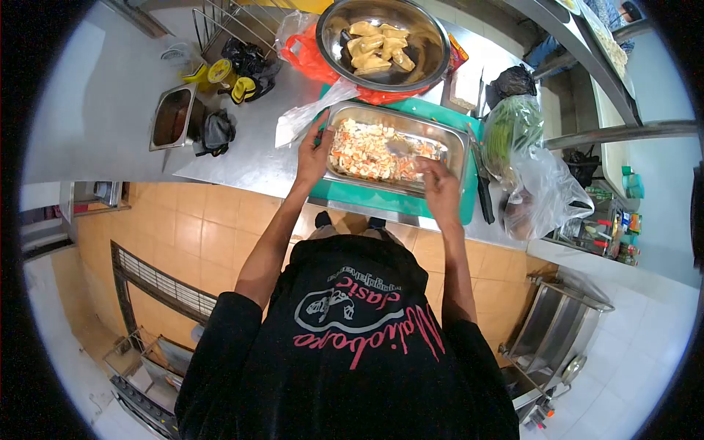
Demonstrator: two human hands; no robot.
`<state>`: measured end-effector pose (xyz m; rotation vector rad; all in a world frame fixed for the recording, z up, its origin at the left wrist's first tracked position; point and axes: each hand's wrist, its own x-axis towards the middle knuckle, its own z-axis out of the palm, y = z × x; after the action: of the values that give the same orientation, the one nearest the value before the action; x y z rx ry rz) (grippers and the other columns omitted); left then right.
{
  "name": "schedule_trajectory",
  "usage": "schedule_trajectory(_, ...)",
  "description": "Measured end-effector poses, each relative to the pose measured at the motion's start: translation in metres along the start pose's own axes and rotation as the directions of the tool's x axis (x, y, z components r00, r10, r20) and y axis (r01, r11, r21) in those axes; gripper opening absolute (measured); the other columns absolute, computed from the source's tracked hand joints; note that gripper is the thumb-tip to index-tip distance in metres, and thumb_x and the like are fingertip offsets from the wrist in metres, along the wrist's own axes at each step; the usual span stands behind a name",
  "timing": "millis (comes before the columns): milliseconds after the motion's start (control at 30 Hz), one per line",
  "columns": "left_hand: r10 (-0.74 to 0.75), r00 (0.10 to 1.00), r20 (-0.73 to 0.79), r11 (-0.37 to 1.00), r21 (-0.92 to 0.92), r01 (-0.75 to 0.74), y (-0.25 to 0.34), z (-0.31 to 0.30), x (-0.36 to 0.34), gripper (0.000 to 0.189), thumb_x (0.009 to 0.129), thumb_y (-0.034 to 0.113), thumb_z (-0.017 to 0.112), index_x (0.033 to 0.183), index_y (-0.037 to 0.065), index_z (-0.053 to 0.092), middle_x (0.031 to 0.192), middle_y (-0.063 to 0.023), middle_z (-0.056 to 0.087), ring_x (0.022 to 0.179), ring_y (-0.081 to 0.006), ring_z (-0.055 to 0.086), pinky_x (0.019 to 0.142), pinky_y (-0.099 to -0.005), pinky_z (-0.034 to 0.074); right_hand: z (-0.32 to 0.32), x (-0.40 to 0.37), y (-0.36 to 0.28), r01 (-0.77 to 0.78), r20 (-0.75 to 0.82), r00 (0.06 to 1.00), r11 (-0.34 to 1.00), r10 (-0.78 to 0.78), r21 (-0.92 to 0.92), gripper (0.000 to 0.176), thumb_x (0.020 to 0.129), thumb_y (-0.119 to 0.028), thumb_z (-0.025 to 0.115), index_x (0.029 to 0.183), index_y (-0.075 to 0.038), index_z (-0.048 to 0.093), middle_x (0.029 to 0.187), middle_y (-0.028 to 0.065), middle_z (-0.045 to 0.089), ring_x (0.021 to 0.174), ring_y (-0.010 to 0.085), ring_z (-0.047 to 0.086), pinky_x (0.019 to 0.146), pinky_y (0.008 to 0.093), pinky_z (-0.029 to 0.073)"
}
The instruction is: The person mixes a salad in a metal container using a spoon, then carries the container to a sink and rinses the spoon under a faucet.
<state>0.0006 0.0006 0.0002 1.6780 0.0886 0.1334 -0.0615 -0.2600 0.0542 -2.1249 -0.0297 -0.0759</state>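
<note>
A rectangular metal tray (pixel 447 137) sits on a green cutting board (pixel 469 209), partly filled with chopped white and orange food (pixel 367 150). My left hand (pixel 314 155) grips the tray's left rim, thumb and fingers at its edge. Over the right part of the tray, my right hand (pixel 441 189) is closed on what looks like a metal spoon (pixel 400 147), whose bowl lies blurred among the chopped pieces. Most of its handle is hidden by the fingers. A black-handled knife (pixel 485 196) lies along the board's right edge.
Behind the tray stands a steel bowl (pixel 330 55) with several tan pieces. Plastic bags (pixel 517 136) of green vegetables lie to the right. A metal container (pixel 170 117) and yellow-lidded tub (pixel 220 72) stand left. A shelf rail (pixel 623 136) juts in from the right.
</note>
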Motion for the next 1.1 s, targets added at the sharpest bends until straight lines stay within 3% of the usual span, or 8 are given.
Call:
schedule_trajectory(167, 0.008, 1.0, 0.003, 1.0, -0.019, -0.008, 0.002, -0.001, 0.0, 0.043, 0.096, 0.023, 0.054, 0.137, 0.011, 0.048, 0.092, -0.0028, 0.059, 0.081, -0.0082, 0.048, 0.076, -0.0235, 0.044, -0.045, -0.002, 0.003, -0.203, -0.211, 0.962, 0.97, 0.172, -0.133, 0.024, 0.094, -0.016, 0.051, 0.105, 0.0, 0.066, 0.082, 0.0154, 0.067, 0.073, 0.0215, 0.063, 0.068, 0.0305, 0.048)
schedule_trajectory(233, 0.005, 1.0, 0.001, 1.0, -0.007, -0.005, 0.003, 0.0, 0.0, 0.043, 0.096, 0.023, 0.054, 0.137, 0.011, 0.048, 0.091, -0.0027, 0.058, 0.081, -0.0082, 0.048, 0.076, -0.0235, 0.044, -0.046, -0.006, 0.018, -0.184, -0.174, 0.973, 0.961, 0.15, -0.205, 0.024, 0.093, -0.017, 0.053, 0.104, 0.0, 0.066, 0.082, 0.0135, 0.068, 0.071, 0.0182, 0.062, 0.066, 0.0301, 0.048)
schedule_trajectory(400, 0.005, 1.0, 0.005, 1.0, -0.008, -0.005, 0.001, -0.001, 0.0, 0.044, 0.097, 0.025, 0.054, 0.137, 0.011, 0.048, 0.089, -0.0016, 0.057, 0.079, -0.0077, 0.046, 0.073, -0.0226, 0.043, -0.021, -0.006, 0.025, -0.295, 0.05, 0.955, 0.949, 0.291, 0.111, 0.028, 0.095, -0.019, 0.049, 0.106, 0.001, 0.066, 0.081, 0.004, 0.067, 0.071, 0.0074, 0.056, 0.064, 0.0225, 0.045)
schedule_trajectory(533, -0.02, 1.0, 0.01, 1.0, -0.014, 0.02, 0.002, 0.0, 0.0, 0.045, 0.096, 0.029, 0.055, 0.137, 0.012, 0.048, 0.086, -0.0002, 0.054, 0.077, -0.0071, 0.044, 0.07, -0.0215, 0.041, 0.013, 0.001, 0.001, -0.286, 0.093, 0.957, 0.943, 0.273, 0.172, 0.025, 0.092, -0.017, 0.052, 0.105, -0.003, 0.068, 0.083, 0.0091, 0.07, 0.077, 0.0107, 0.062, 0.069, 0.027, 0.048)
schedule_trajectory(633, -0.025, 1.0, 0.016, 0.999, -0.026, 0.026, 0.007, -0.001, -0.002, 0.045, 0.096, 0.03, 0.055, 0.137, 0.012, 0.048, 0.086, 0.0002, 0.054, 0.076, -0.0071, 0.044, 0.069, -0.0214, 0.041, 0.017, 0.007, -0.023, -0.182, 0.043, 0.983, 0.973, 0.178, 0.142, 0.024, 0.094, -0.016, 0.052, 0.105, -0.002, 0.067, 0.085, 0.0112, 0.068, 0.077, 0.0179, 0.064, 0.071, 0.0306, 0.05)
schedule_trajectory(700, -0.029, 0.999, 0.014, 0.999, -0.036, 0.03, 0.003, 0.0, 0.0, 0.045, 0.096, 0.03, 0.055, 0.137, 0.012, 0.048, 0.087, 0.0001, 0.054, 0.076, -0.007, 0.044, 0.069, -0.0215, 0.041, 0.014, 0.012, -0.037, 0.104, 0.059, 0.993, 0.99, -0.099, -0.097, 0.024, 0.095, -0.017, 0.051, 0.107, -0.001, 0.065, 0.09, 0.016, 0.065, 0.082, 0.0292, 0.063, 0.075, 0.0357, 0.05)
schedule_trajectory(900, -0.009, 1.0, 0.017, 1.0, -0.028, 0.009, 0.004, 0.0, 0.0, 0.045, 0.097, 0.029, 0.055, 0.138, 0.013, 0.047, 0.091, -0.0014, 0.056, 0.08, -0.0075, 0.046, 0.072, -0.0224, 0.042, 0.038, 0.0, -0.047, 0.188, 0.233, 0.959, 0.977, -0.161, -0.102, 0.023, 0.094, -0.015, 0.051, 0.108, -0.001, 0.064, 0.098, 0.021, 0.061, 0.092, 0.0358, 0.058, 0.082, 0.0382, 0.047)
schedule_trajectory(1100, 0.025, 1.0, 0.016, 1.0, -0.006, -0.025, 0.002, -0.001, 0.0, 0.044, 0.097, 0.028, 0.054, 0.138, 0.013, 0.048, 0.094, -0.0029, 0.058, 0.082, -0.0085, 0.047, 0.075, -0.0238, 0.043, 0.022, 0.006, -0.015, 0.158, 0.071, 0.986, 0.979, -0.149, -0.129, 0.021, 0.094, -0.012, 0.052, 0.106, -0.001, 0.065, 0.094, 0.0191, 0.063, 0.085, 0.0344, 0.06, 0.076, 0.0399, 0.048)
